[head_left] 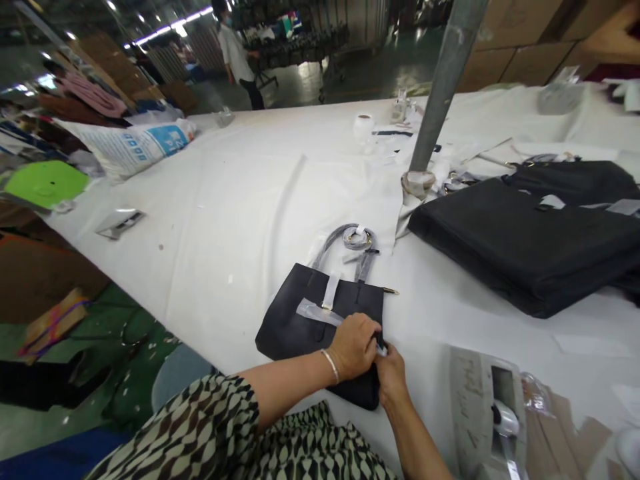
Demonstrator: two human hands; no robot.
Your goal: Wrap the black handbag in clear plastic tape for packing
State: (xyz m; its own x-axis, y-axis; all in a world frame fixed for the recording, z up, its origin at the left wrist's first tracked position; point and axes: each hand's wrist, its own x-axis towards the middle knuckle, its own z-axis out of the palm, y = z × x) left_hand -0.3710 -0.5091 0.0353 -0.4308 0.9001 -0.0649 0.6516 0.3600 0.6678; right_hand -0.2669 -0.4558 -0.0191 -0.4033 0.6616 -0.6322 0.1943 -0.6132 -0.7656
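Observation:
A small black handbag (300,313) lies flat on the white table (240,193), its plastic-wrapped handles (350,243) pointing away from me. A clear plastic strip (317,312) crosses its front. My left hand (354,345) rests on the bag's near right corner with fingers curled in a pinch. My right hand (391,375) meets it at the same corner, fingers closed on a small piece I cannot make out.
A stack of larger black bags (530,240) lies at right. A grey metal pole (440,93) stands mid-table. A white device (485,407) sits near my right arm. A white cup (363,125) and a printed sack (135,147) are farther off. A person walks far behind.

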